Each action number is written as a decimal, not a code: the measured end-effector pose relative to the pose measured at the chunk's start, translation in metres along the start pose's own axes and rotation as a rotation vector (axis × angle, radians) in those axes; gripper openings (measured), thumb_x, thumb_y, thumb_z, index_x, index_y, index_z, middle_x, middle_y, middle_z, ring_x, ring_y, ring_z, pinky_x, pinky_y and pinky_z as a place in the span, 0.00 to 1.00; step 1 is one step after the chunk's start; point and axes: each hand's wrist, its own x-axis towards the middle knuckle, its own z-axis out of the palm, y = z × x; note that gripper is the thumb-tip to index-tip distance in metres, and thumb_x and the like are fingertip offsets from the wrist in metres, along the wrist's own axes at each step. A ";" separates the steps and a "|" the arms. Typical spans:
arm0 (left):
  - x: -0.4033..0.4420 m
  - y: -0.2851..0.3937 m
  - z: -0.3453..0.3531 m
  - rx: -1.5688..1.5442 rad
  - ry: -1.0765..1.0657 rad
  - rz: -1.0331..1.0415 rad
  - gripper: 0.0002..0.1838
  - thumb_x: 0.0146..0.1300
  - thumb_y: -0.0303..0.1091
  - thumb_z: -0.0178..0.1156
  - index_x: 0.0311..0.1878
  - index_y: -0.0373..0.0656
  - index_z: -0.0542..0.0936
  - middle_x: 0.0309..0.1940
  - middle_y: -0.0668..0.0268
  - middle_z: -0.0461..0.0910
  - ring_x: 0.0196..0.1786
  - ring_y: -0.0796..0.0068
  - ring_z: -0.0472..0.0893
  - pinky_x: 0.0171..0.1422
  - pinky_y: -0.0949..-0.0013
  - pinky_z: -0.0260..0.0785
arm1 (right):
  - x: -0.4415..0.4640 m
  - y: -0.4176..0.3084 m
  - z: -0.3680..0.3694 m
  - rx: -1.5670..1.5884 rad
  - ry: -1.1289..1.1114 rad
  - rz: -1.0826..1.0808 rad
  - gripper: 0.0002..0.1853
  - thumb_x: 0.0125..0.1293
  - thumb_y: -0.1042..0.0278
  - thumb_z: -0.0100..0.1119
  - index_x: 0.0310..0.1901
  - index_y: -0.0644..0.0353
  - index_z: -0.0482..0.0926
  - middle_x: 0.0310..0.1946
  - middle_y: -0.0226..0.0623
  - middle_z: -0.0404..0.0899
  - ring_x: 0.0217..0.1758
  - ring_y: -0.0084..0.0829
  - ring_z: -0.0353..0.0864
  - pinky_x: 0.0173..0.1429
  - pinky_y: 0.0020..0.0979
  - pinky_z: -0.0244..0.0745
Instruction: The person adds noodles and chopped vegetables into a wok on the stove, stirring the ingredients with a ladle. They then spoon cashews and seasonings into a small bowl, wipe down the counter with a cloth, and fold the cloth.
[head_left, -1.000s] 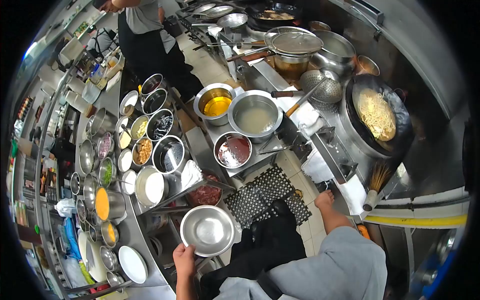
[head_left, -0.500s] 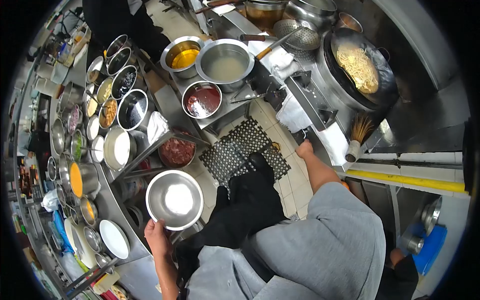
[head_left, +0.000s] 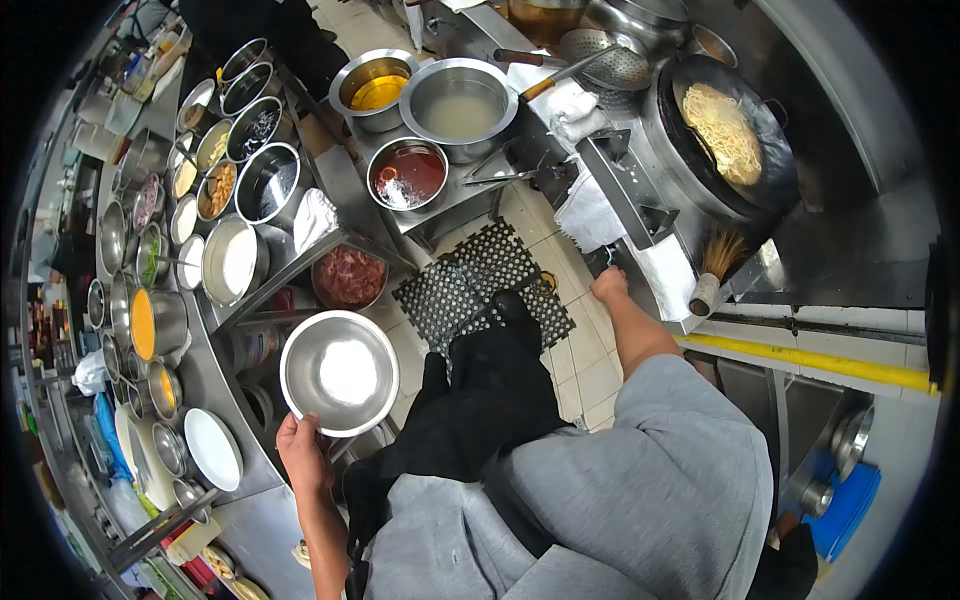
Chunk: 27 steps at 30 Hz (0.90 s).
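Note:
My left hand [head_left: 305, 450] grips the rim of a steel mixing bowl [head_left: 340, 385], thumb over the edge. The bowl's shiny inside shows no food, and it hangs beside the left counter. My right hand [head_left: 609, 284] is closed at the stove's front edge, by a small metal piece below a white cloth [head_left: 590, 215]. What its fingers hold is hidden. Beyond it, pale noodles [head_left: 722, 135] lie in a dark wok [head_left: 775, 150] on the burner.
Pots of yellow liquid [head_left: 380, 92], cloudy liquid [head_left: 458, 108] and red sauce [head_left: 410, 175] stand ahead. Many ingredient containers line the left counter [head_left: 265, 520]. A bamboo brush [head_left: 716, 270] lies on the stove edge. A perforated mat [head_left: 470, 285] covers floor tiles. Another person stands at top left.
The bowl and my left hand have shifted slightly left and up in the picture. My right hand keeps almost the same place. The view has moved a little.

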 end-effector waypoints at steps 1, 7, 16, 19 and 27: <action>-0.001 0.000 0.001 -0.010 0.015 0.003 0.06 0.62 0.27 0.53 0.40 0.36 0.78 0.32 0.66 0.81 0.31 0.78 0.79 0.38 0.74 0.74 | -0.003 -0.003 -0.005 -0.031 -0.024 -0.005 0.30 0.55 0.62 0.60 0.58 0.70 0.66 0.60 0.52 0.67 0.66 0.43 0.65 0.69 0.35 0.62; -0.005 0.002 0.006 -0.062 0.035 0.000 0.06 0.62 0.26 0.53 0.39 0.36 0.78 0.32 0.65 0.81 0.31 0.77 0.80 0.38 0.72 0.74 | -0.003 -0.008 -0.010 -0.076 -0.064 0.011 0.29 0.57 0.62 0.57 0.59 0.70 0.66 0.61 0.52 0.66 0.67 0.43 0.64 0.70 0.37 0.60; -0.001 0.000 0.001 -0.048 0.029 0.001 0.06 0.62 0.26 0.53 0.39 0.36 0.78 0.32 0.65 0.81 0.32 0.76 0.80 0.39 0.70 0.75 | 0.000 -0.007 -0.004 -0.052 -0.035 0.054 0.32 0.54 0.65 0.60 0.60 0.70 0.64 0.63 0.55 0.63 0.67 0.49 0.65 0.70 0.38 0.62; -0.002 0.000 0.001 -0.037 0.038 -0.009 0.06 0.62 0.26 0.53 0.39 0.36 0.78 0.32 0.64 0.81 0.31 0.76 0.80 0.39 0.70 0.75 | -0.003 -0.007 -0.009 -0.058 -0.061 0.041 0.32 0.55 0.65 0.59 0.60 0.70 0.63 0.63 0.56 0.63 0.67 0.49 0.65 0.70 0.39 0.62; 0.001 -0.005 0.000 -0.049 0.015 0.001 0.06 0.63 0.26 0.53 0.39 0.36 0.77 0.32 0.64 0.81 0.31 0.76 0.80 0.38 0.70 0.76 | -0.001 -0.007 -0.004 -0.014 -0.072 0.074 0.33 0.57 0.64 0.58 0.62 0.69 0.60 0.65 0.53 0.59 0.68 0.48 0.62 0.71 0.39 0.58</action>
